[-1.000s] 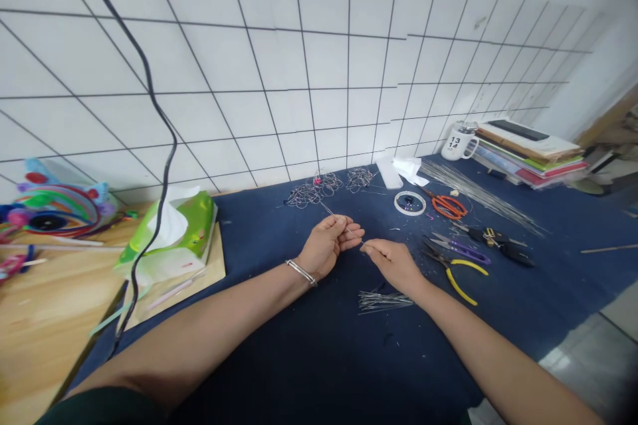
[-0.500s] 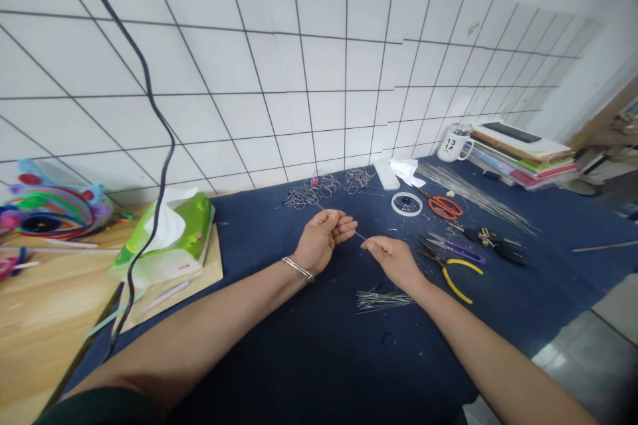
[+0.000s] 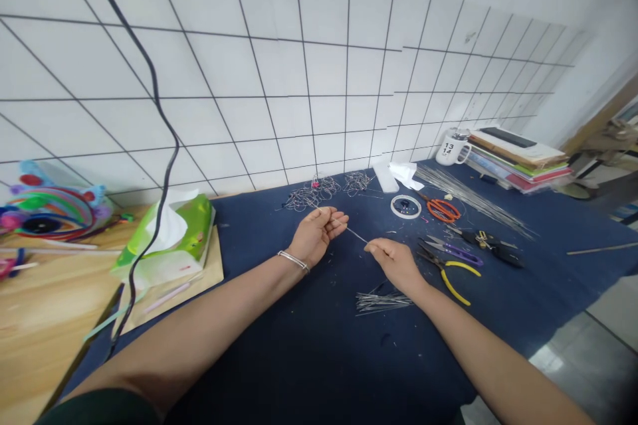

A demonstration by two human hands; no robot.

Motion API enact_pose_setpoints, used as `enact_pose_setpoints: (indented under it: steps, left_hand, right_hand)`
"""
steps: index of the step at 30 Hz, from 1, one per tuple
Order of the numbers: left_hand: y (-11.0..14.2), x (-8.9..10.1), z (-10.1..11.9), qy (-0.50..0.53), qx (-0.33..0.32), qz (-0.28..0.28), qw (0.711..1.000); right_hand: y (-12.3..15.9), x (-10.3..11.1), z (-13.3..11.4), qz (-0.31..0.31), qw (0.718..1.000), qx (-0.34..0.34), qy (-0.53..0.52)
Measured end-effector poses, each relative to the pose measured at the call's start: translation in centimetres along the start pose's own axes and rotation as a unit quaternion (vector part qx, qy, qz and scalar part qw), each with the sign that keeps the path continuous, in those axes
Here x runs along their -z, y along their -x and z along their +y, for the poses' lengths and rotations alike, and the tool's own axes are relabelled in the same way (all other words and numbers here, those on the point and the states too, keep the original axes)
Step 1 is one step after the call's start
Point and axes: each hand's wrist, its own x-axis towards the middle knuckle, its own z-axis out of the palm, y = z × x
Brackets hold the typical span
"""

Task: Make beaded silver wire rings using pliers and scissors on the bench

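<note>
A thin silvery wire [image 3: 357,235] stretches between my two hands above the dark blue cloth. My left hand [image 3: 317,234], palm turned up, pinches it between thumb and fingers, and a bracelet circles that wrist. At the wire's other end my right hand [image 3: 393,264] is closed in a pinch. Under and beside the right hand lies a bundle of short cut wires [image 3: 381,303]. Pliers with yellow handles [image 3: 456,282] rest just right of that hand. Tangled wire loops [image 3: 304,198] lie beyond my left hand.
Purple snips [image 3: 461,252], black pliers [image 3: 491,244], orange-handled scissors [image 3: 443,210] and a white ring dish of beads [image 3: 405,206] lie to the right. Long wires [image 3: 471,198], a white mug [image 3: 452,147] and stacked books [image 3: 521,156] are behind. At left sits a green tissue pack [image 3: 192,232] near a hanging black cable [image 3: 167,172].
My hands have drawn slightly apart, the left one shifting a little left, so more wire shows between them. The view has shifted slightly.
</note>
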Motion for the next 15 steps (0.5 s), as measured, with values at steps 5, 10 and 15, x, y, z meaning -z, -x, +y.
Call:
enact_pose_setpoints:
  steps: [5,10,15]
  left_hand:
    - [-0.8,0.9,-0.1,-0.007,-0.008,0.009,1.0]
    - [-1.8,1.7,0.1,-0.119,-0.008,0.027,0.993]
    - [-1.8,1.9,1.5,-0.196,-0.121,0.13,0.964]
  right_hand:
    - [-0.1,0.1,0.1,-0.03,0.999,0.022,0.038]
    - [-0.4,0.7,0.9,-0.019,0.997,0.009,0.075]
    - [-0.7,1.2,2.0,-0.002,0.996,-0.007,0.084]
